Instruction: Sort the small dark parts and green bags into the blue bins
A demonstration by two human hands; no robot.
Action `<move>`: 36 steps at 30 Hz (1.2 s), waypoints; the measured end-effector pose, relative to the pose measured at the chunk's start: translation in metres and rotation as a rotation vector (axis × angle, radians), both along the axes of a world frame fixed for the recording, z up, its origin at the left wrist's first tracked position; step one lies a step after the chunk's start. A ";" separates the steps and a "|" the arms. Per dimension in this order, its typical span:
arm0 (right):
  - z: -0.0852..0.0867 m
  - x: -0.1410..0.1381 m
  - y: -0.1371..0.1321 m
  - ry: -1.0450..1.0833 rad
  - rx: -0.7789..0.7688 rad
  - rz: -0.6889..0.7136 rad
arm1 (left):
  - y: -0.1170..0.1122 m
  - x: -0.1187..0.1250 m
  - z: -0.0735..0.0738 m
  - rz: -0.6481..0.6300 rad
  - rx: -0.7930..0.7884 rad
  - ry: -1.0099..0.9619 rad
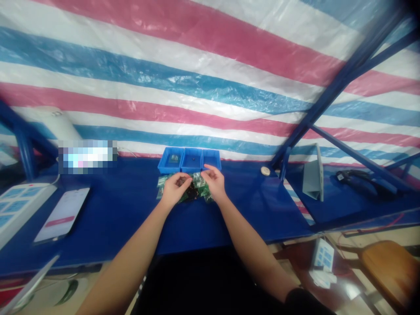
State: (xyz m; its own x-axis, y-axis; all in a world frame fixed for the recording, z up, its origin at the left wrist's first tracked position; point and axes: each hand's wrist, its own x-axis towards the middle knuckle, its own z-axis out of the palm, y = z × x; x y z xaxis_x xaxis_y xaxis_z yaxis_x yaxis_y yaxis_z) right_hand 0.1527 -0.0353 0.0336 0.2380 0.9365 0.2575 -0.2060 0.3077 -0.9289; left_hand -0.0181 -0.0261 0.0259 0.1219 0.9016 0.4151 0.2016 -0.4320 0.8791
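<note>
My left hand (174, 189) is closed, its thumb and fingers pinched together over a pile of small parts; whatever they grip is too small to name. Facing it from the other side, my right hand (215, 183) has its fingers curled and the thumb near the index finger, and what it holds cannot be made out either. Between and beneath the hands lie green pieces like small circuit boards (206, 193) and a heap of small black parts (189, 194). Just behind stand three joined blue bins (191, 168). The left one holds a greenish piece, the middle one a small dark part.
A phone (62, 214) and a white box with blue panels (19, 205) lie at the left of the blue table (124, 223). A round pale object (265, 171) sits to the right. Beyond the blue frame stand a tablet-like stand (313, 175) and a black tool (361, 181).
</note>
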 end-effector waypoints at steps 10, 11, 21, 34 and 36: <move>-0.007 -0.002 0.002 -0.128 -0.044 0.032 | 0.001 0.001 -0.002 0.084 0.003 -0.005; -0.007 -0.002 0.003 -0.149 -0.058 0.036 | 0.002 0.000 -0.002 0.116 0.006 -0.023; -0.007 0.001 0.002 -0.224 -0.089 0.007 | -0.002 -0.001 0.000 0.231 0.100 0.103; -0.006 0.002 0.001 -0.213 -0.076 0.005 | -0.004 -0.002 0.003 0.202 0.130 0.157; -0.007 0.001 0.001 -0.227 -0.064 -0.024 | -0.003 -0.001 0.002 0.202 0.133 0.159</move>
